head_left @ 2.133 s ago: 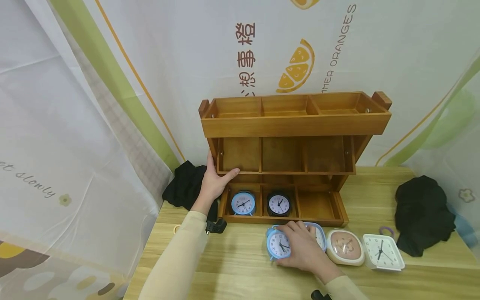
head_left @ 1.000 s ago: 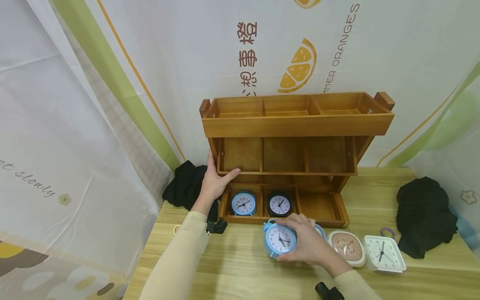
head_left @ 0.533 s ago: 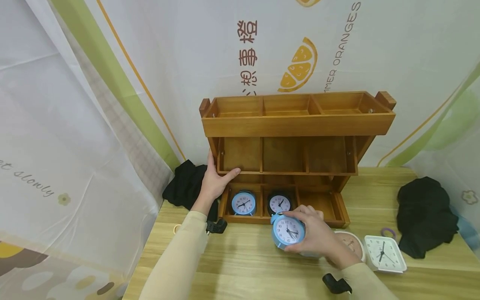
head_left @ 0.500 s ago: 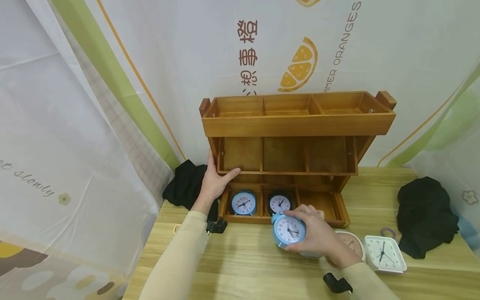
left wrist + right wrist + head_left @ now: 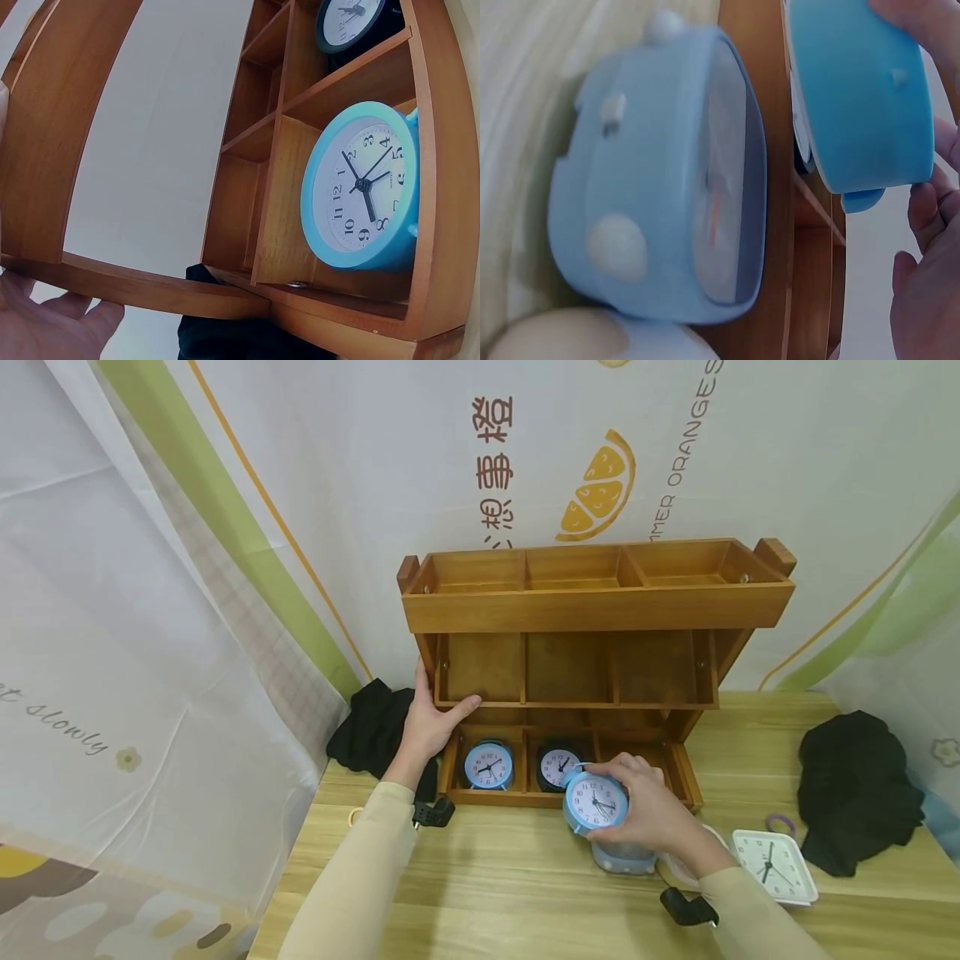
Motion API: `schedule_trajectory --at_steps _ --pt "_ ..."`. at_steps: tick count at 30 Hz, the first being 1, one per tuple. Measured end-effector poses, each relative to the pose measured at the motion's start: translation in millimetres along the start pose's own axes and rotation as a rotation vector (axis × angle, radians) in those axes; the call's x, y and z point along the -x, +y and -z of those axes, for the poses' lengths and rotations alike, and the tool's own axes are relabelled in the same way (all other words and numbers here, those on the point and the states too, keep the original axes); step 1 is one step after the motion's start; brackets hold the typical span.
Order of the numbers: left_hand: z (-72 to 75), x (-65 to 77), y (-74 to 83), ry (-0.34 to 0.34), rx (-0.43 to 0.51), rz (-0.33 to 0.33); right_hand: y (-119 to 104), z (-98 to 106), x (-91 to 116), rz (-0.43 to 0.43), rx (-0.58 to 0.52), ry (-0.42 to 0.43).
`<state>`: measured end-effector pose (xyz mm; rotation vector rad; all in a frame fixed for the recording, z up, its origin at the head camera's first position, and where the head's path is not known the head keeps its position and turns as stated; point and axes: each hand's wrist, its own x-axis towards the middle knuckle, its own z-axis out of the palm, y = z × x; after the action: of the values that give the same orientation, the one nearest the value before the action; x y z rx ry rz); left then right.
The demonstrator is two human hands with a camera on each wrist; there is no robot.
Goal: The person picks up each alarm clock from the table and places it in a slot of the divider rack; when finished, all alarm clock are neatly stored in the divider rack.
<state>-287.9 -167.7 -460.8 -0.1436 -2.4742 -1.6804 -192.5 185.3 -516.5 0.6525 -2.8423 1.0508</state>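
Observation:
A three-tier wooden storage box (image 5: 596,610) stands at the back of the table. My left hand (image 5: 431,727) grips its left side, thumb over the middle tier's edge; the left wrist view shows fingers (image 5: 105,319) against a wooden side piece. In the bottom tier, a blue round alarm clock (image 5: 488,766) occupies the left compartment and a black alarm clock (image 5: 557,767) the middle one. My right hand (image 5: 648,806) holds another blue round alarm clock (image 5: 595,803) raised before that tier, dial facing me. It partly covers the black clock, and my hand hides much of the right compartment.
Below my right hand sits a pale blue clock (image 5: 630,187) on the table. A cream clock (image 5: 677,870) is mostly behind my wrist, and a white square clock (image 5: 775,866) lies farther right. Black cloths (image 5: 858,789) flank the box, near a purple ring (image 5: 780,824).
My right hand has lifted the blue alarm clock off the table and carried it right and up toward the bottom tier. My left hand keeps its grip on the box.

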Motion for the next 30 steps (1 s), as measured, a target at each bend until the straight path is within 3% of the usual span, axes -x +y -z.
schedule_trajectory --at_steps 10,16,30 --pt "0.4 1.7 1.0 0.005 -0.013 0.027 14.0 10.0 -5.5 -0.059 0.021 -0.02" --pt "0.8 1.2 1.4 -0.001 0.004 0.009 24.9 14.1 -8.7 -0.071 0.035 -0.001" --pt "0.7 -1.0 -1.3 -0.011 0.026 -0.004 50.1 23.6 -20.8 -0.028 0.034 0.055"
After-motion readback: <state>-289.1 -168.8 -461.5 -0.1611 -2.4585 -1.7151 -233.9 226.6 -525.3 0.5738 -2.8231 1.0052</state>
